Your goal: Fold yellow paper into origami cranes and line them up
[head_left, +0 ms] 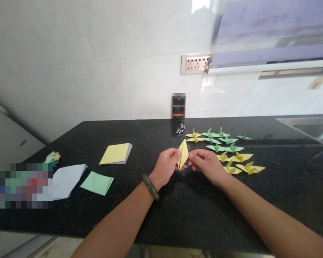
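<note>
A yellow paper folded into a narrow diamond (183,154) is held upright above the dark counter. My left hand (169,162) grips it from the left, thumb on its front face and fingers behind. On the other side, my right hand (204,160) pinches its right edge between thumb and fingertips. Close beyond my right hand stand finished paper cranes: green cranes (216,147) in rows farther back, and yellow cranes (249,167) nearer, partly hidden by the hand. Another yellow crane (194,137) sits just behind the held paper.
A stack of coloured paper squares (115,154) lies on the left, with green paper (97,183) and white sheets (67,181) nearer. A phone (178,106) with a beaded strap (181,129) leans on the wall below a socket (196,64). A metal-rimmed recess (307,129) is at far right.
</note>
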A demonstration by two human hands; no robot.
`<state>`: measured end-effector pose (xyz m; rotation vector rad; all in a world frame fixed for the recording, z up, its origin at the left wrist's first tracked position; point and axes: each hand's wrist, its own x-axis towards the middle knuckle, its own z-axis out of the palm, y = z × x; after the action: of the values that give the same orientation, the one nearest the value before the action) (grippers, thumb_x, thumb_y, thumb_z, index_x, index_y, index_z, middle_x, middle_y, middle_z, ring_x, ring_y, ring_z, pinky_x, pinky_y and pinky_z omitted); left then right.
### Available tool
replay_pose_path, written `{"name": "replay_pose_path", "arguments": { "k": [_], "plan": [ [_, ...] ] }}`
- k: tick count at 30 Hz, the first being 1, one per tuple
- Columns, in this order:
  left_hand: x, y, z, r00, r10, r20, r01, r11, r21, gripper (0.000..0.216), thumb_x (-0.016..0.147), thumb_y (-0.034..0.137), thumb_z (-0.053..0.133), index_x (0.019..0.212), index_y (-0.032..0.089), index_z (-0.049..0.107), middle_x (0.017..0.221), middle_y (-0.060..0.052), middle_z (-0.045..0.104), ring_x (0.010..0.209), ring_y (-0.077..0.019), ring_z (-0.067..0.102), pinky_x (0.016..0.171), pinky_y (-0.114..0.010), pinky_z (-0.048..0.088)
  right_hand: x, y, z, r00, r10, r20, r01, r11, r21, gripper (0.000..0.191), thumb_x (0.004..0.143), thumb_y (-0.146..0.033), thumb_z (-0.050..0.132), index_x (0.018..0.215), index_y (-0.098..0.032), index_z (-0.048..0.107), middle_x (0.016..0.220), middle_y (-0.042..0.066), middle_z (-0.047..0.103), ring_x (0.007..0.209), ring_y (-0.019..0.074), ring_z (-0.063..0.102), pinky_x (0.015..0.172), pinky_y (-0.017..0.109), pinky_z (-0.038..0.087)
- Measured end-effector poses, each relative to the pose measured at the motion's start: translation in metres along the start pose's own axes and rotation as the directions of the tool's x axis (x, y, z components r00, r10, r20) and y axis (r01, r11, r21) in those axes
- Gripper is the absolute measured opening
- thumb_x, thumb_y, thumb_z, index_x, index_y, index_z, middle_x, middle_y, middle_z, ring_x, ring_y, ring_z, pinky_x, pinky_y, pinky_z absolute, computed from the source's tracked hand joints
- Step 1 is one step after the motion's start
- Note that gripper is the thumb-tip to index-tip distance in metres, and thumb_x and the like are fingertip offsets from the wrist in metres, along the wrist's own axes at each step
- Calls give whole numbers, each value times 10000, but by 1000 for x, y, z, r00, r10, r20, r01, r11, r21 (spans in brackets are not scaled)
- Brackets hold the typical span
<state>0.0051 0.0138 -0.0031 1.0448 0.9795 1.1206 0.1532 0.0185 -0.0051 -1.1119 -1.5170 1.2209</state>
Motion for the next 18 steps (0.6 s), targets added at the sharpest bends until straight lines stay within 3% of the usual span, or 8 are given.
{"name": "replay_pose_path", "arguments": {
  "k": [5,11,14,18],
  "plan": [
    [1,-2,0,999,10,48,-9,1000,-18,292,626,357,686,742,112,574,612,-16,624,532,-110,587,567,-247,489,3,3,0,995,18,-99,-26,997,-77,217,727,-345,550,641,-145,560,521,-18,557,417,69,443,435,204,350],
    [1,-4,-1,1000,16,3,-16,1000,16,259,634,342,675,724,109,607,611,-26,634,559,-124,598,605,-265,489,2,5,2,984,-111,-141,91,986,-142,125,696,-287,570,701,-167,534,524,-40,525,443,80,439,440,205,344],
    [2,-5,-2,999,43,-14,-42,998,36,249,633,338,672,720,112,616,604,-25,633,561,-124,591,608,-264,480,1,7,3,976,-179,-123,151,967,-204,115,699,-280,567,720,-168,557,578,-17,564,507,98,482,489,218,378],
    [4,-9,-4,998,68,-13,-67,995,71,230,649,323,653,740,115,618,610,-21,627,558,-117,575,597,-252,464,0,8,3,979,-179,-101,147,954,-262,154,719,-307,541,718,-161,593,571,-13,559,502,102,473,490,226,377]
  ]
}}
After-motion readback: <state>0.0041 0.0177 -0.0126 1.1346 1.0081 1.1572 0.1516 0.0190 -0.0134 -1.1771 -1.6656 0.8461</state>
